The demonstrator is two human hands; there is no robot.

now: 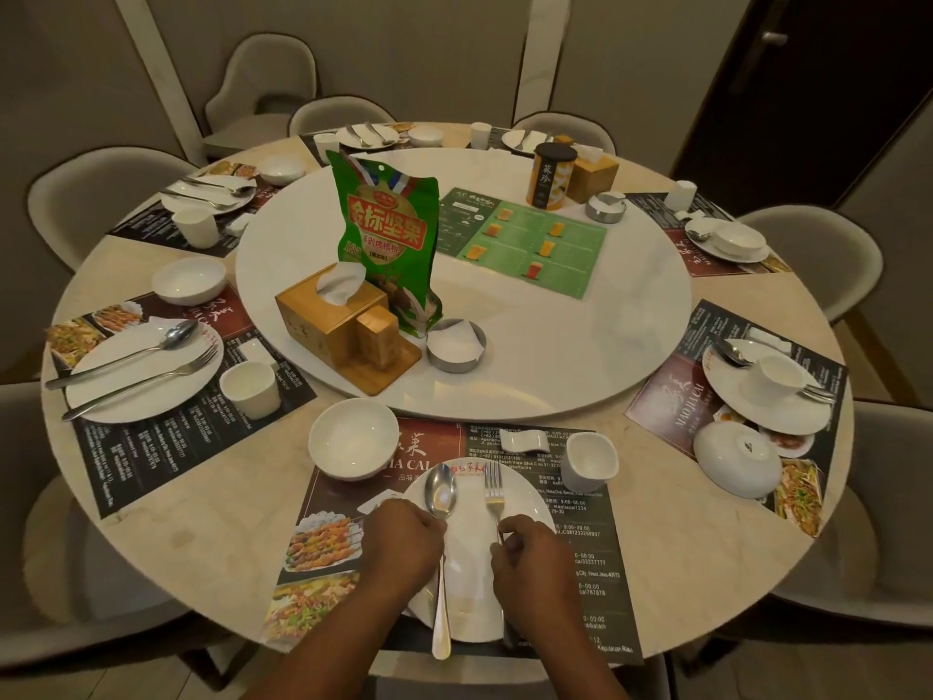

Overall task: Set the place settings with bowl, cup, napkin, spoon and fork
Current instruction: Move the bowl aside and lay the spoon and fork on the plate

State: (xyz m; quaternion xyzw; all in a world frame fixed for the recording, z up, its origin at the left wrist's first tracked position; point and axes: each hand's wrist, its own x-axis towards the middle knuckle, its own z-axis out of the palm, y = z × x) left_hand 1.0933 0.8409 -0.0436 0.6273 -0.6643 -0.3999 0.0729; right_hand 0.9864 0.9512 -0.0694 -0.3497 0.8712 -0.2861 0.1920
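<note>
In front of me a white plate (pixel 474 588) lies on a dark printed placemat (pixel 585 563). A spoon (pixel 440 497) lies on the plate's left side, and my left hand (pixel 401 545) pinches its handle. A fork (pixel 495 492) lies on the right side, its handle gripped by my right hand (pixel 537 563). A white bowl (pixel 353 439) stands upright at the mat's far left. At the far right stands a white cup (pixel 589 459). Between them sits a small white rest (pixel 525 441). A napkin packet (pixel 378 502) peeks out left of the plate.
A white turntable (pixel 580 346) fills the table's middle, carrying a green snack bag (pixel 386 229), a wooden tissue box (pixel 330 315), a metal ashtray (pixel 456 346) and a menu card (pixel 525 245). The right setting has a cup (pixel 775 378) on its plate and an overturned bowl (pixel 737 459). Chairs ring the table.
</note>
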